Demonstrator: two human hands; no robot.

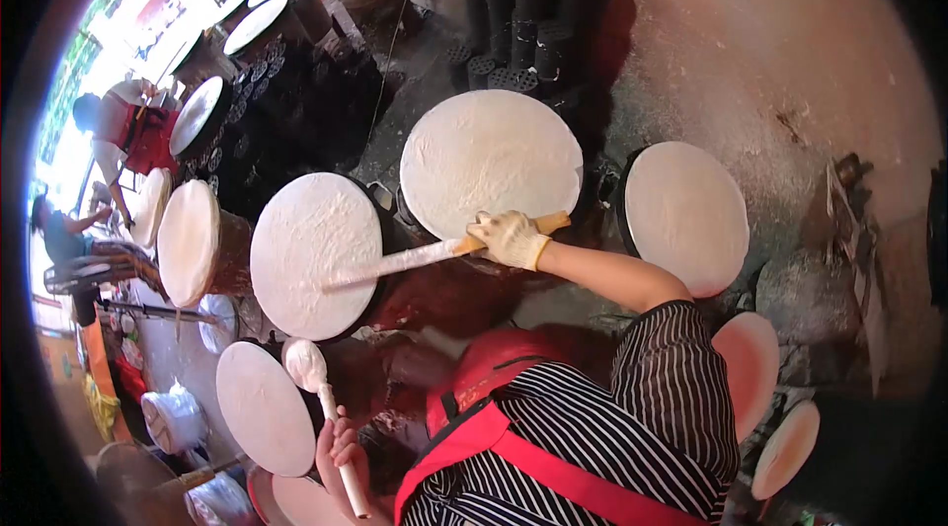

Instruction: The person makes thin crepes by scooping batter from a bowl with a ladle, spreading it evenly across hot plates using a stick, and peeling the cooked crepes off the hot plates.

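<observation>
A white and yellow glove covers my right hand (509,239), which is wrapped round the wooden handle of a long scraper (405,257). The scraper's batter-coated blade lies across the right part of a round griddle (311,254) spread with white batter. Just behind my gloved hand is a larger batter-covered griddle (491,161). My bare left hand (342,447) grips the pale handle of a ladle (305,365), its batter-coated bowl raised beside the right edge of a lower griddle (265,407).
More round griddles stand around, one at the right (688,218) and one at the left (188,242). Perforated black coal cylinders (533,2) are stacked at the back. Two people (133,126) are at the far left. A white bucket (173,419) sits lower left.
</observation>
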